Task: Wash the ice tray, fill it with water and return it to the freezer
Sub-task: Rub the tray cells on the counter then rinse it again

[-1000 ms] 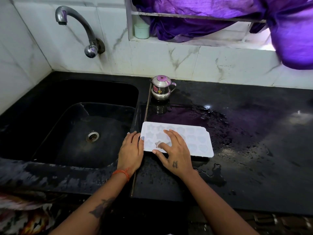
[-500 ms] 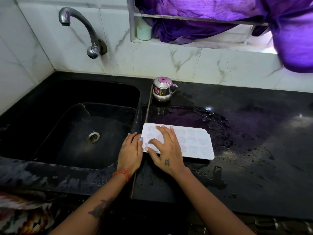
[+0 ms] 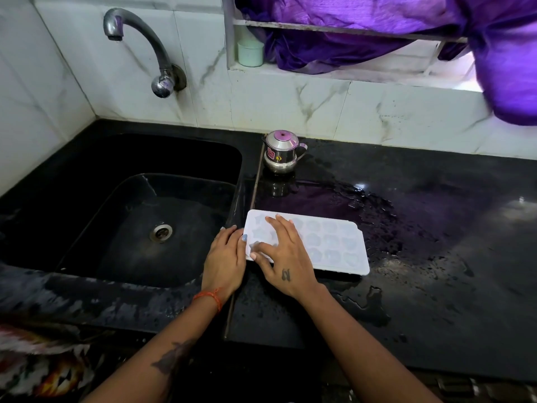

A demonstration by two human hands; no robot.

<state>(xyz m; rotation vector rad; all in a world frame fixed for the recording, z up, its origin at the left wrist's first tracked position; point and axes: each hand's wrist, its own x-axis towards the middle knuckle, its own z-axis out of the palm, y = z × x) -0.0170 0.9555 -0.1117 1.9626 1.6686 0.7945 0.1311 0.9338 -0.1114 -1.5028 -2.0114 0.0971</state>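
Flat-fingered hands touch ice tray on seemingly wet black counter

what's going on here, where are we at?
A person has a white plastic ice tray lying flat on the wet black stone counter, right of the black sink. The right hand presses spread fingers on the tray's left part; the left hand rests against its left edge. The curved metal tap shows no water running.
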